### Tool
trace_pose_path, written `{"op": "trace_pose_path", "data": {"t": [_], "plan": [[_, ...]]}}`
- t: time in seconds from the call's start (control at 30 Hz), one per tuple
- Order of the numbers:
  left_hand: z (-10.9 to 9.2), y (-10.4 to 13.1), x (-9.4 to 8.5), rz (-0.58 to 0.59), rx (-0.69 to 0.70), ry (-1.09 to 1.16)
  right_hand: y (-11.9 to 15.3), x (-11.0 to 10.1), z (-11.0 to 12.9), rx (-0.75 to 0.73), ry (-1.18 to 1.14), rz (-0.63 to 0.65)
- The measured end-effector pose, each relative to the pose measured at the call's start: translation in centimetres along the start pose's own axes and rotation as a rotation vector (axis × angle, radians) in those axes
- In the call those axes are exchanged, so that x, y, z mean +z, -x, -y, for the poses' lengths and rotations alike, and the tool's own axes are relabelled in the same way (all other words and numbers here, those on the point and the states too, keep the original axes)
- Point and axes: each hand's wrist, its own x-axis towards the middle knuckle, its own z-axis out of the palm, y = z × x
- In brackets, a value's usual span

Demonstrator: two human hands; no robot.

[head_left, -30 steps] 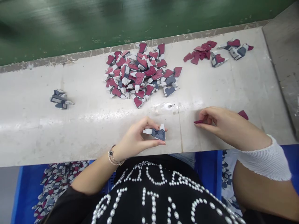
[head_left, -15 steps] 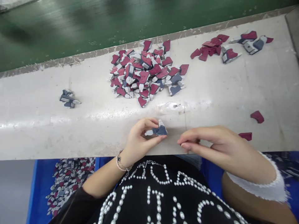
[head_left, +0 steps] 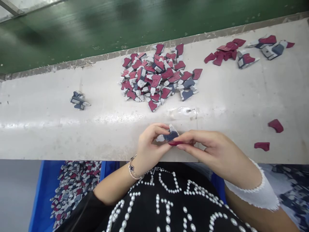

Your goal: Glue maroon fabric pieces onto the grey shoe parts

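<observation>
We're pinching a blue-and-white piece (head_left: pixel 170 135) in the left hand (head_left: pixel 150 141), over the near part of the surface (head_left: pixel 108 138); our right hand (head_left: pixel 213 146) is pinching a maroon plate (head_left: pixel 174 143) at its near side, contact unclear. Two loose maroon plates (head_left: pixel 275 126) are lying right, a mixed pile (head_left: pixel 155 80) far centre, a blue-grey cluster (head_left: pixel 78 101) left.

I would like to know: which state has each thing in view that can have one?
Left hand, gripping grey-and-white piece
Right hand, pinching dark red piece
Mixed pile, loosely heaped
Red pile, loosely overlapping
Farther loose red piece, untouched
Nearer loose red piece, untouched
Small grey cluster, untouched
Blue bin, open, holding many mixed parts
</observation>
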Motion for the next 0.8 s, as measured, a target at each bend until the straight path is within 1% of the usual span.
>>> {"op": "trace_pose_path", "data": {"t": [0.1, 0.2, 0.3, 0.37, 0.57, 0.67, 0.8], "plan": [[0.08, 0.06, 0.06, -0.021, 0.041, -0.026, -0.04, 0.05, -0.23, 0.089, -0.070, -0.023], [-0.06, -0.05, 0.08, -0.044, 0.124, -0.112, 0.05, 0.06, -0.31, 0.163, -0.132, -0.071], [-0.30, -0.25, 0.10, -0.034, 0.239, -0.215, -0.01, -0.16, -0.21, 0.165, -0.143, -0.077], [-0.39, -0.38, 0.14, -0.024, 0.293, -0.237, -0.12, -0.36, -0.18, 0.177, -0.153, -0.077], [-0.34, -0.62, 0.30, -0.017, 0.386, -0.227, -0.28, -0.61, -0.42, 0.214, -0.181, -0.076], [-0.34, -0.69, 0.31, -0.019, 0.402, -0.231, -0.36, -0.60, -0.38, 0.220, -0.231, -0.072], [-0.39, -0.76, 0.25, -0.007, 0.420, -0.216, -0.53, -0.60, -0.19, 0.219, -0.227, -0.074]]}}
